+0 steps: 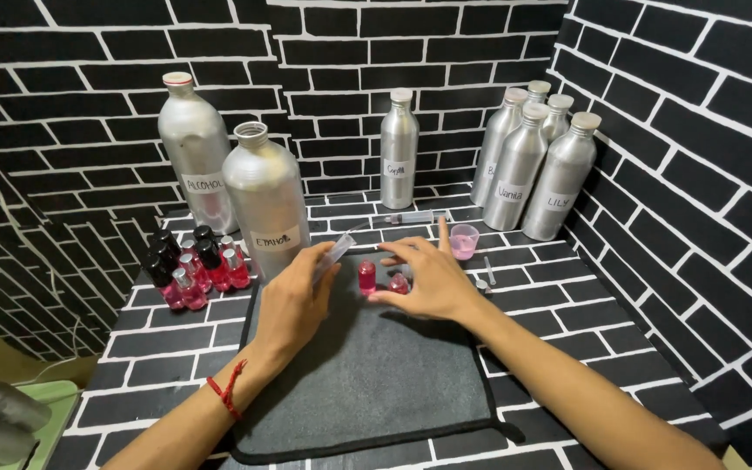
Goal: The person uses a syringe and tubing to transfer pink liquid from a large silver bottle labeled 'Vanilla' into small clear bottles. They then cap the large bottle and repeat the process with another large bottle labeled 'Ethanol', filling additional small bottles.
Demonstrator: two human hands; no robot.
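Small uncapped bottle [366, 278]: pink liquid, upright on dark mat [367, 383] | second pink bottle [399, 284]: under right fingers | left hand [293, 300]: closed around clear syringe [334, 255], tip angled up | right hand [426, 277]: fingers spread, resting on second bottle, grip not closed | pink-filled cup [464, 241]: just behind | 7 aluminium bottles [265, 196]: rear.

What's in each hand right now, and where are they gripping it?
The left hand holds a clear syringe by the lower part of its barrel. The right hand grips nothing; its fingertips rest on a small pink bottle lying on the grey mat.
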